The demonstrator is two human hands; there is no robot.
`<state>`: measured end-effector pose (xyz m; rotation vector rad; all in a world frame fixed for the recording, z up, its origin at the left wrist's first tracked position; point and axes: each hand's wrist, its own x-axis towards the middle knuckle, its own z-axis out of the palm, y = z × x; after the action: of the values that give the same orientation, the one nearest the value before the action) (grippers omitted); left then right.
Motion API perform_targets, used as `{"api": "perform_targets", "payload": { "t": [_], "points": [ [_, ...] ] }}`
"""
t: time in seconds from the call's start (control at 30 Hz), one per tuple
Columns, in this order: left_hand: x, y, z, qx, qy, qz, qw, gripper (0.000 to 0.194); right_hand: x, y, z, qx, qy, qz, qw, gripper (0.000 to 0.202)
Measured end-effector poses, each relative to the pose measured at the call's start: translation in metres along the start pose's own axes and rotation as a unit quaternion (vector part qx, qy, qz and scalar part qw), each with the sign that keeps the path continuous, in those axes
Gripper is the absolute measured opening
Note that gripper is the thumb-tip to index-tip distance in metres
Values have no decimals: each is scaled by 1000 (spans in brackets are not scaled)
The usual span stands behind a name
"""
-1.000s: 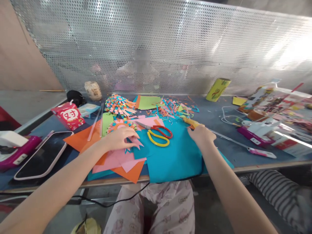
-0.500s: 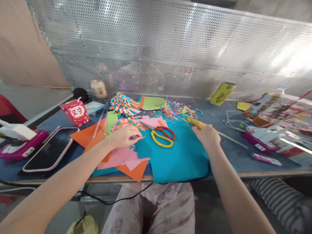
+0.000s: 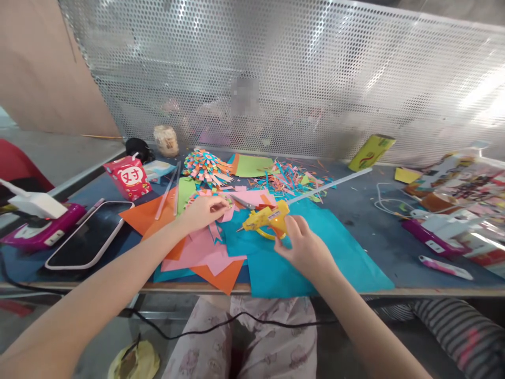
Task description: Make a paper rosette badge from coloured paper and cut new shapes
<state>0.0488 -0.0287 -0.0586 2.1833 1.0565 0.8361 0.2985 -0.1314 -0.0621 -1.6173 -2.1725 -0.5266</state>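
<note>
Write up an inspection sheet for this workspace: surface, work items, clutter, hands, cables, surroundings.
Surface: blue table, partly covered by a large blue sheet.
Work items: yellow glue gun, a long glue stick jutting from its rear; scissors partly hidden behind it.
Clutter: heap of paper scraps toward the back; phone and red packet at left.
Hands: right hand holds the glue gun; left hand is curled at pink paper, grip unclear.
Cables: black cord sags below the table edge.
Surroundings: perforated metal panel behind.
</note>
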Motion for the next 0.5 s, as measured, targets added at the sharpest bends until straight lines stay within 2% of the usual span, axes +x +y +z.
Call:
{"api": "perform_targets", "payload": {
  "t": [0.27,0.4,0.5],
  "points": [
    [5,-5,0,-32,27,-25,999,21,15,-19,8,-86,-21,-78,993,28],
    [6,-5,0,-28,20,-55,998,22,23,-26,15,-134,33,-111,984,27],
    [6,-7,0,-4,32,-44,999,25,27,-28,18,-161,88,-125,975,25]
  ]
}}
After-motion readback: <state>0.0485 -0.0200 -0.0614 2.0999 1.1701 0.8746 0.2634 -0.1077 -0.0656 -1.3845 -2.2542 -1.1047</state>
